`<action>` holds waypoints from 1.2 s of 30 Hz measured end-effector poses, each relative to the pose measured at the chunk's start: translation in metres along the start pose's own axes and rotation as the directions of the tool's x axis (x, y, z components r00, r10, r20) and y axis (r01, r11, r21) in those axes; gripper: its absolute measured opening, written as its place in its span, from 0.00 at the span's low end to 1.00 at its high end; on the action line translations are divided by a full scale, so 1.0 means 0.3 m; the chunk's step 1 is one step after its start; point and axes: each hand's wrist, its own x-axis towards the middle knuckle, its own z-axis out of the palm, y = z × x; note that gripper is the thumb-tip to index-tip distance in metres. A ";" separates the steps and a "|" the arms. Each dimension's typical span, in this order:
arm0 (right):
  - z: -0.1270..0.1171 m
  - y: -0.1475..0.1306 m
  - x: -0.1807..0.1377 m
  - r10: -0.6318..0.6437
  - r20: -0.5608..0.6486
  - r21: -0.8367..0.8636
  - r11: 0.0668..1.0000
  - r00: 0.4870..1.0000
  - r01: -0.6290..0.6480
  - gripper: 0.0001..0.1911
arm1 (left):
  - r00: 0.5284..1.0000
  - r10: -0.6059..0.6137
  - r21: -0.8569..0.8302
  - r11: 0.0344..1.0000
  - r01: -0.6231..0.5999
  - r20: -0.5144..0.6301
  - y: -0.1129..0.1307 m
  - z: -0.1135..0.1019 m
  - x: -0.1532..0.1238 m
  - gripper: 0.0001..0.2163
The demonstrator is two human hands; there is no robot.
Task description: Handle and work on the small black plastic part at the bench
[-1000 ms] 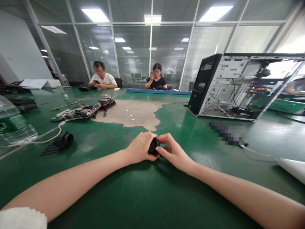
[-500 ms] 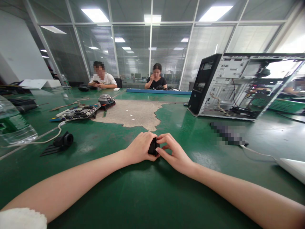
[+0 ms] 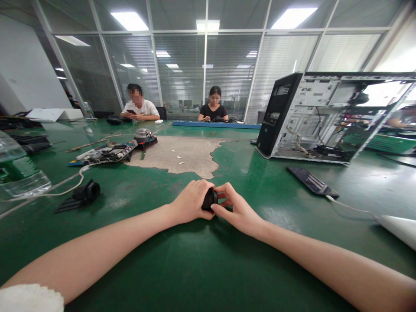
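Both my hands meet at the middle of the green table. My left hand is curled around a small black part and holds it just above the tabletop. My right hand pinches the same part from the right with thumb and fingers bent. Most of the part is hidden between my fingers.
An open computer case stands at the back right, with a flat black device and white cable in front. At left lie a black camera-like piece, a clear plastic container and a circuit board. Two people sit at the far end.
My right thumb and fingers have shifted slightly on the black part. The hands stay in the same place.
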 end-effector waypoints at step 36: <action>0.002 0.013 0.005 0.089 0.016 0.064 0.994 0.996 -0.090 0.11 | 1.000 -0.001 0.022 1.000 0.002 -0.007 0.004 -0.003 0.004 0.23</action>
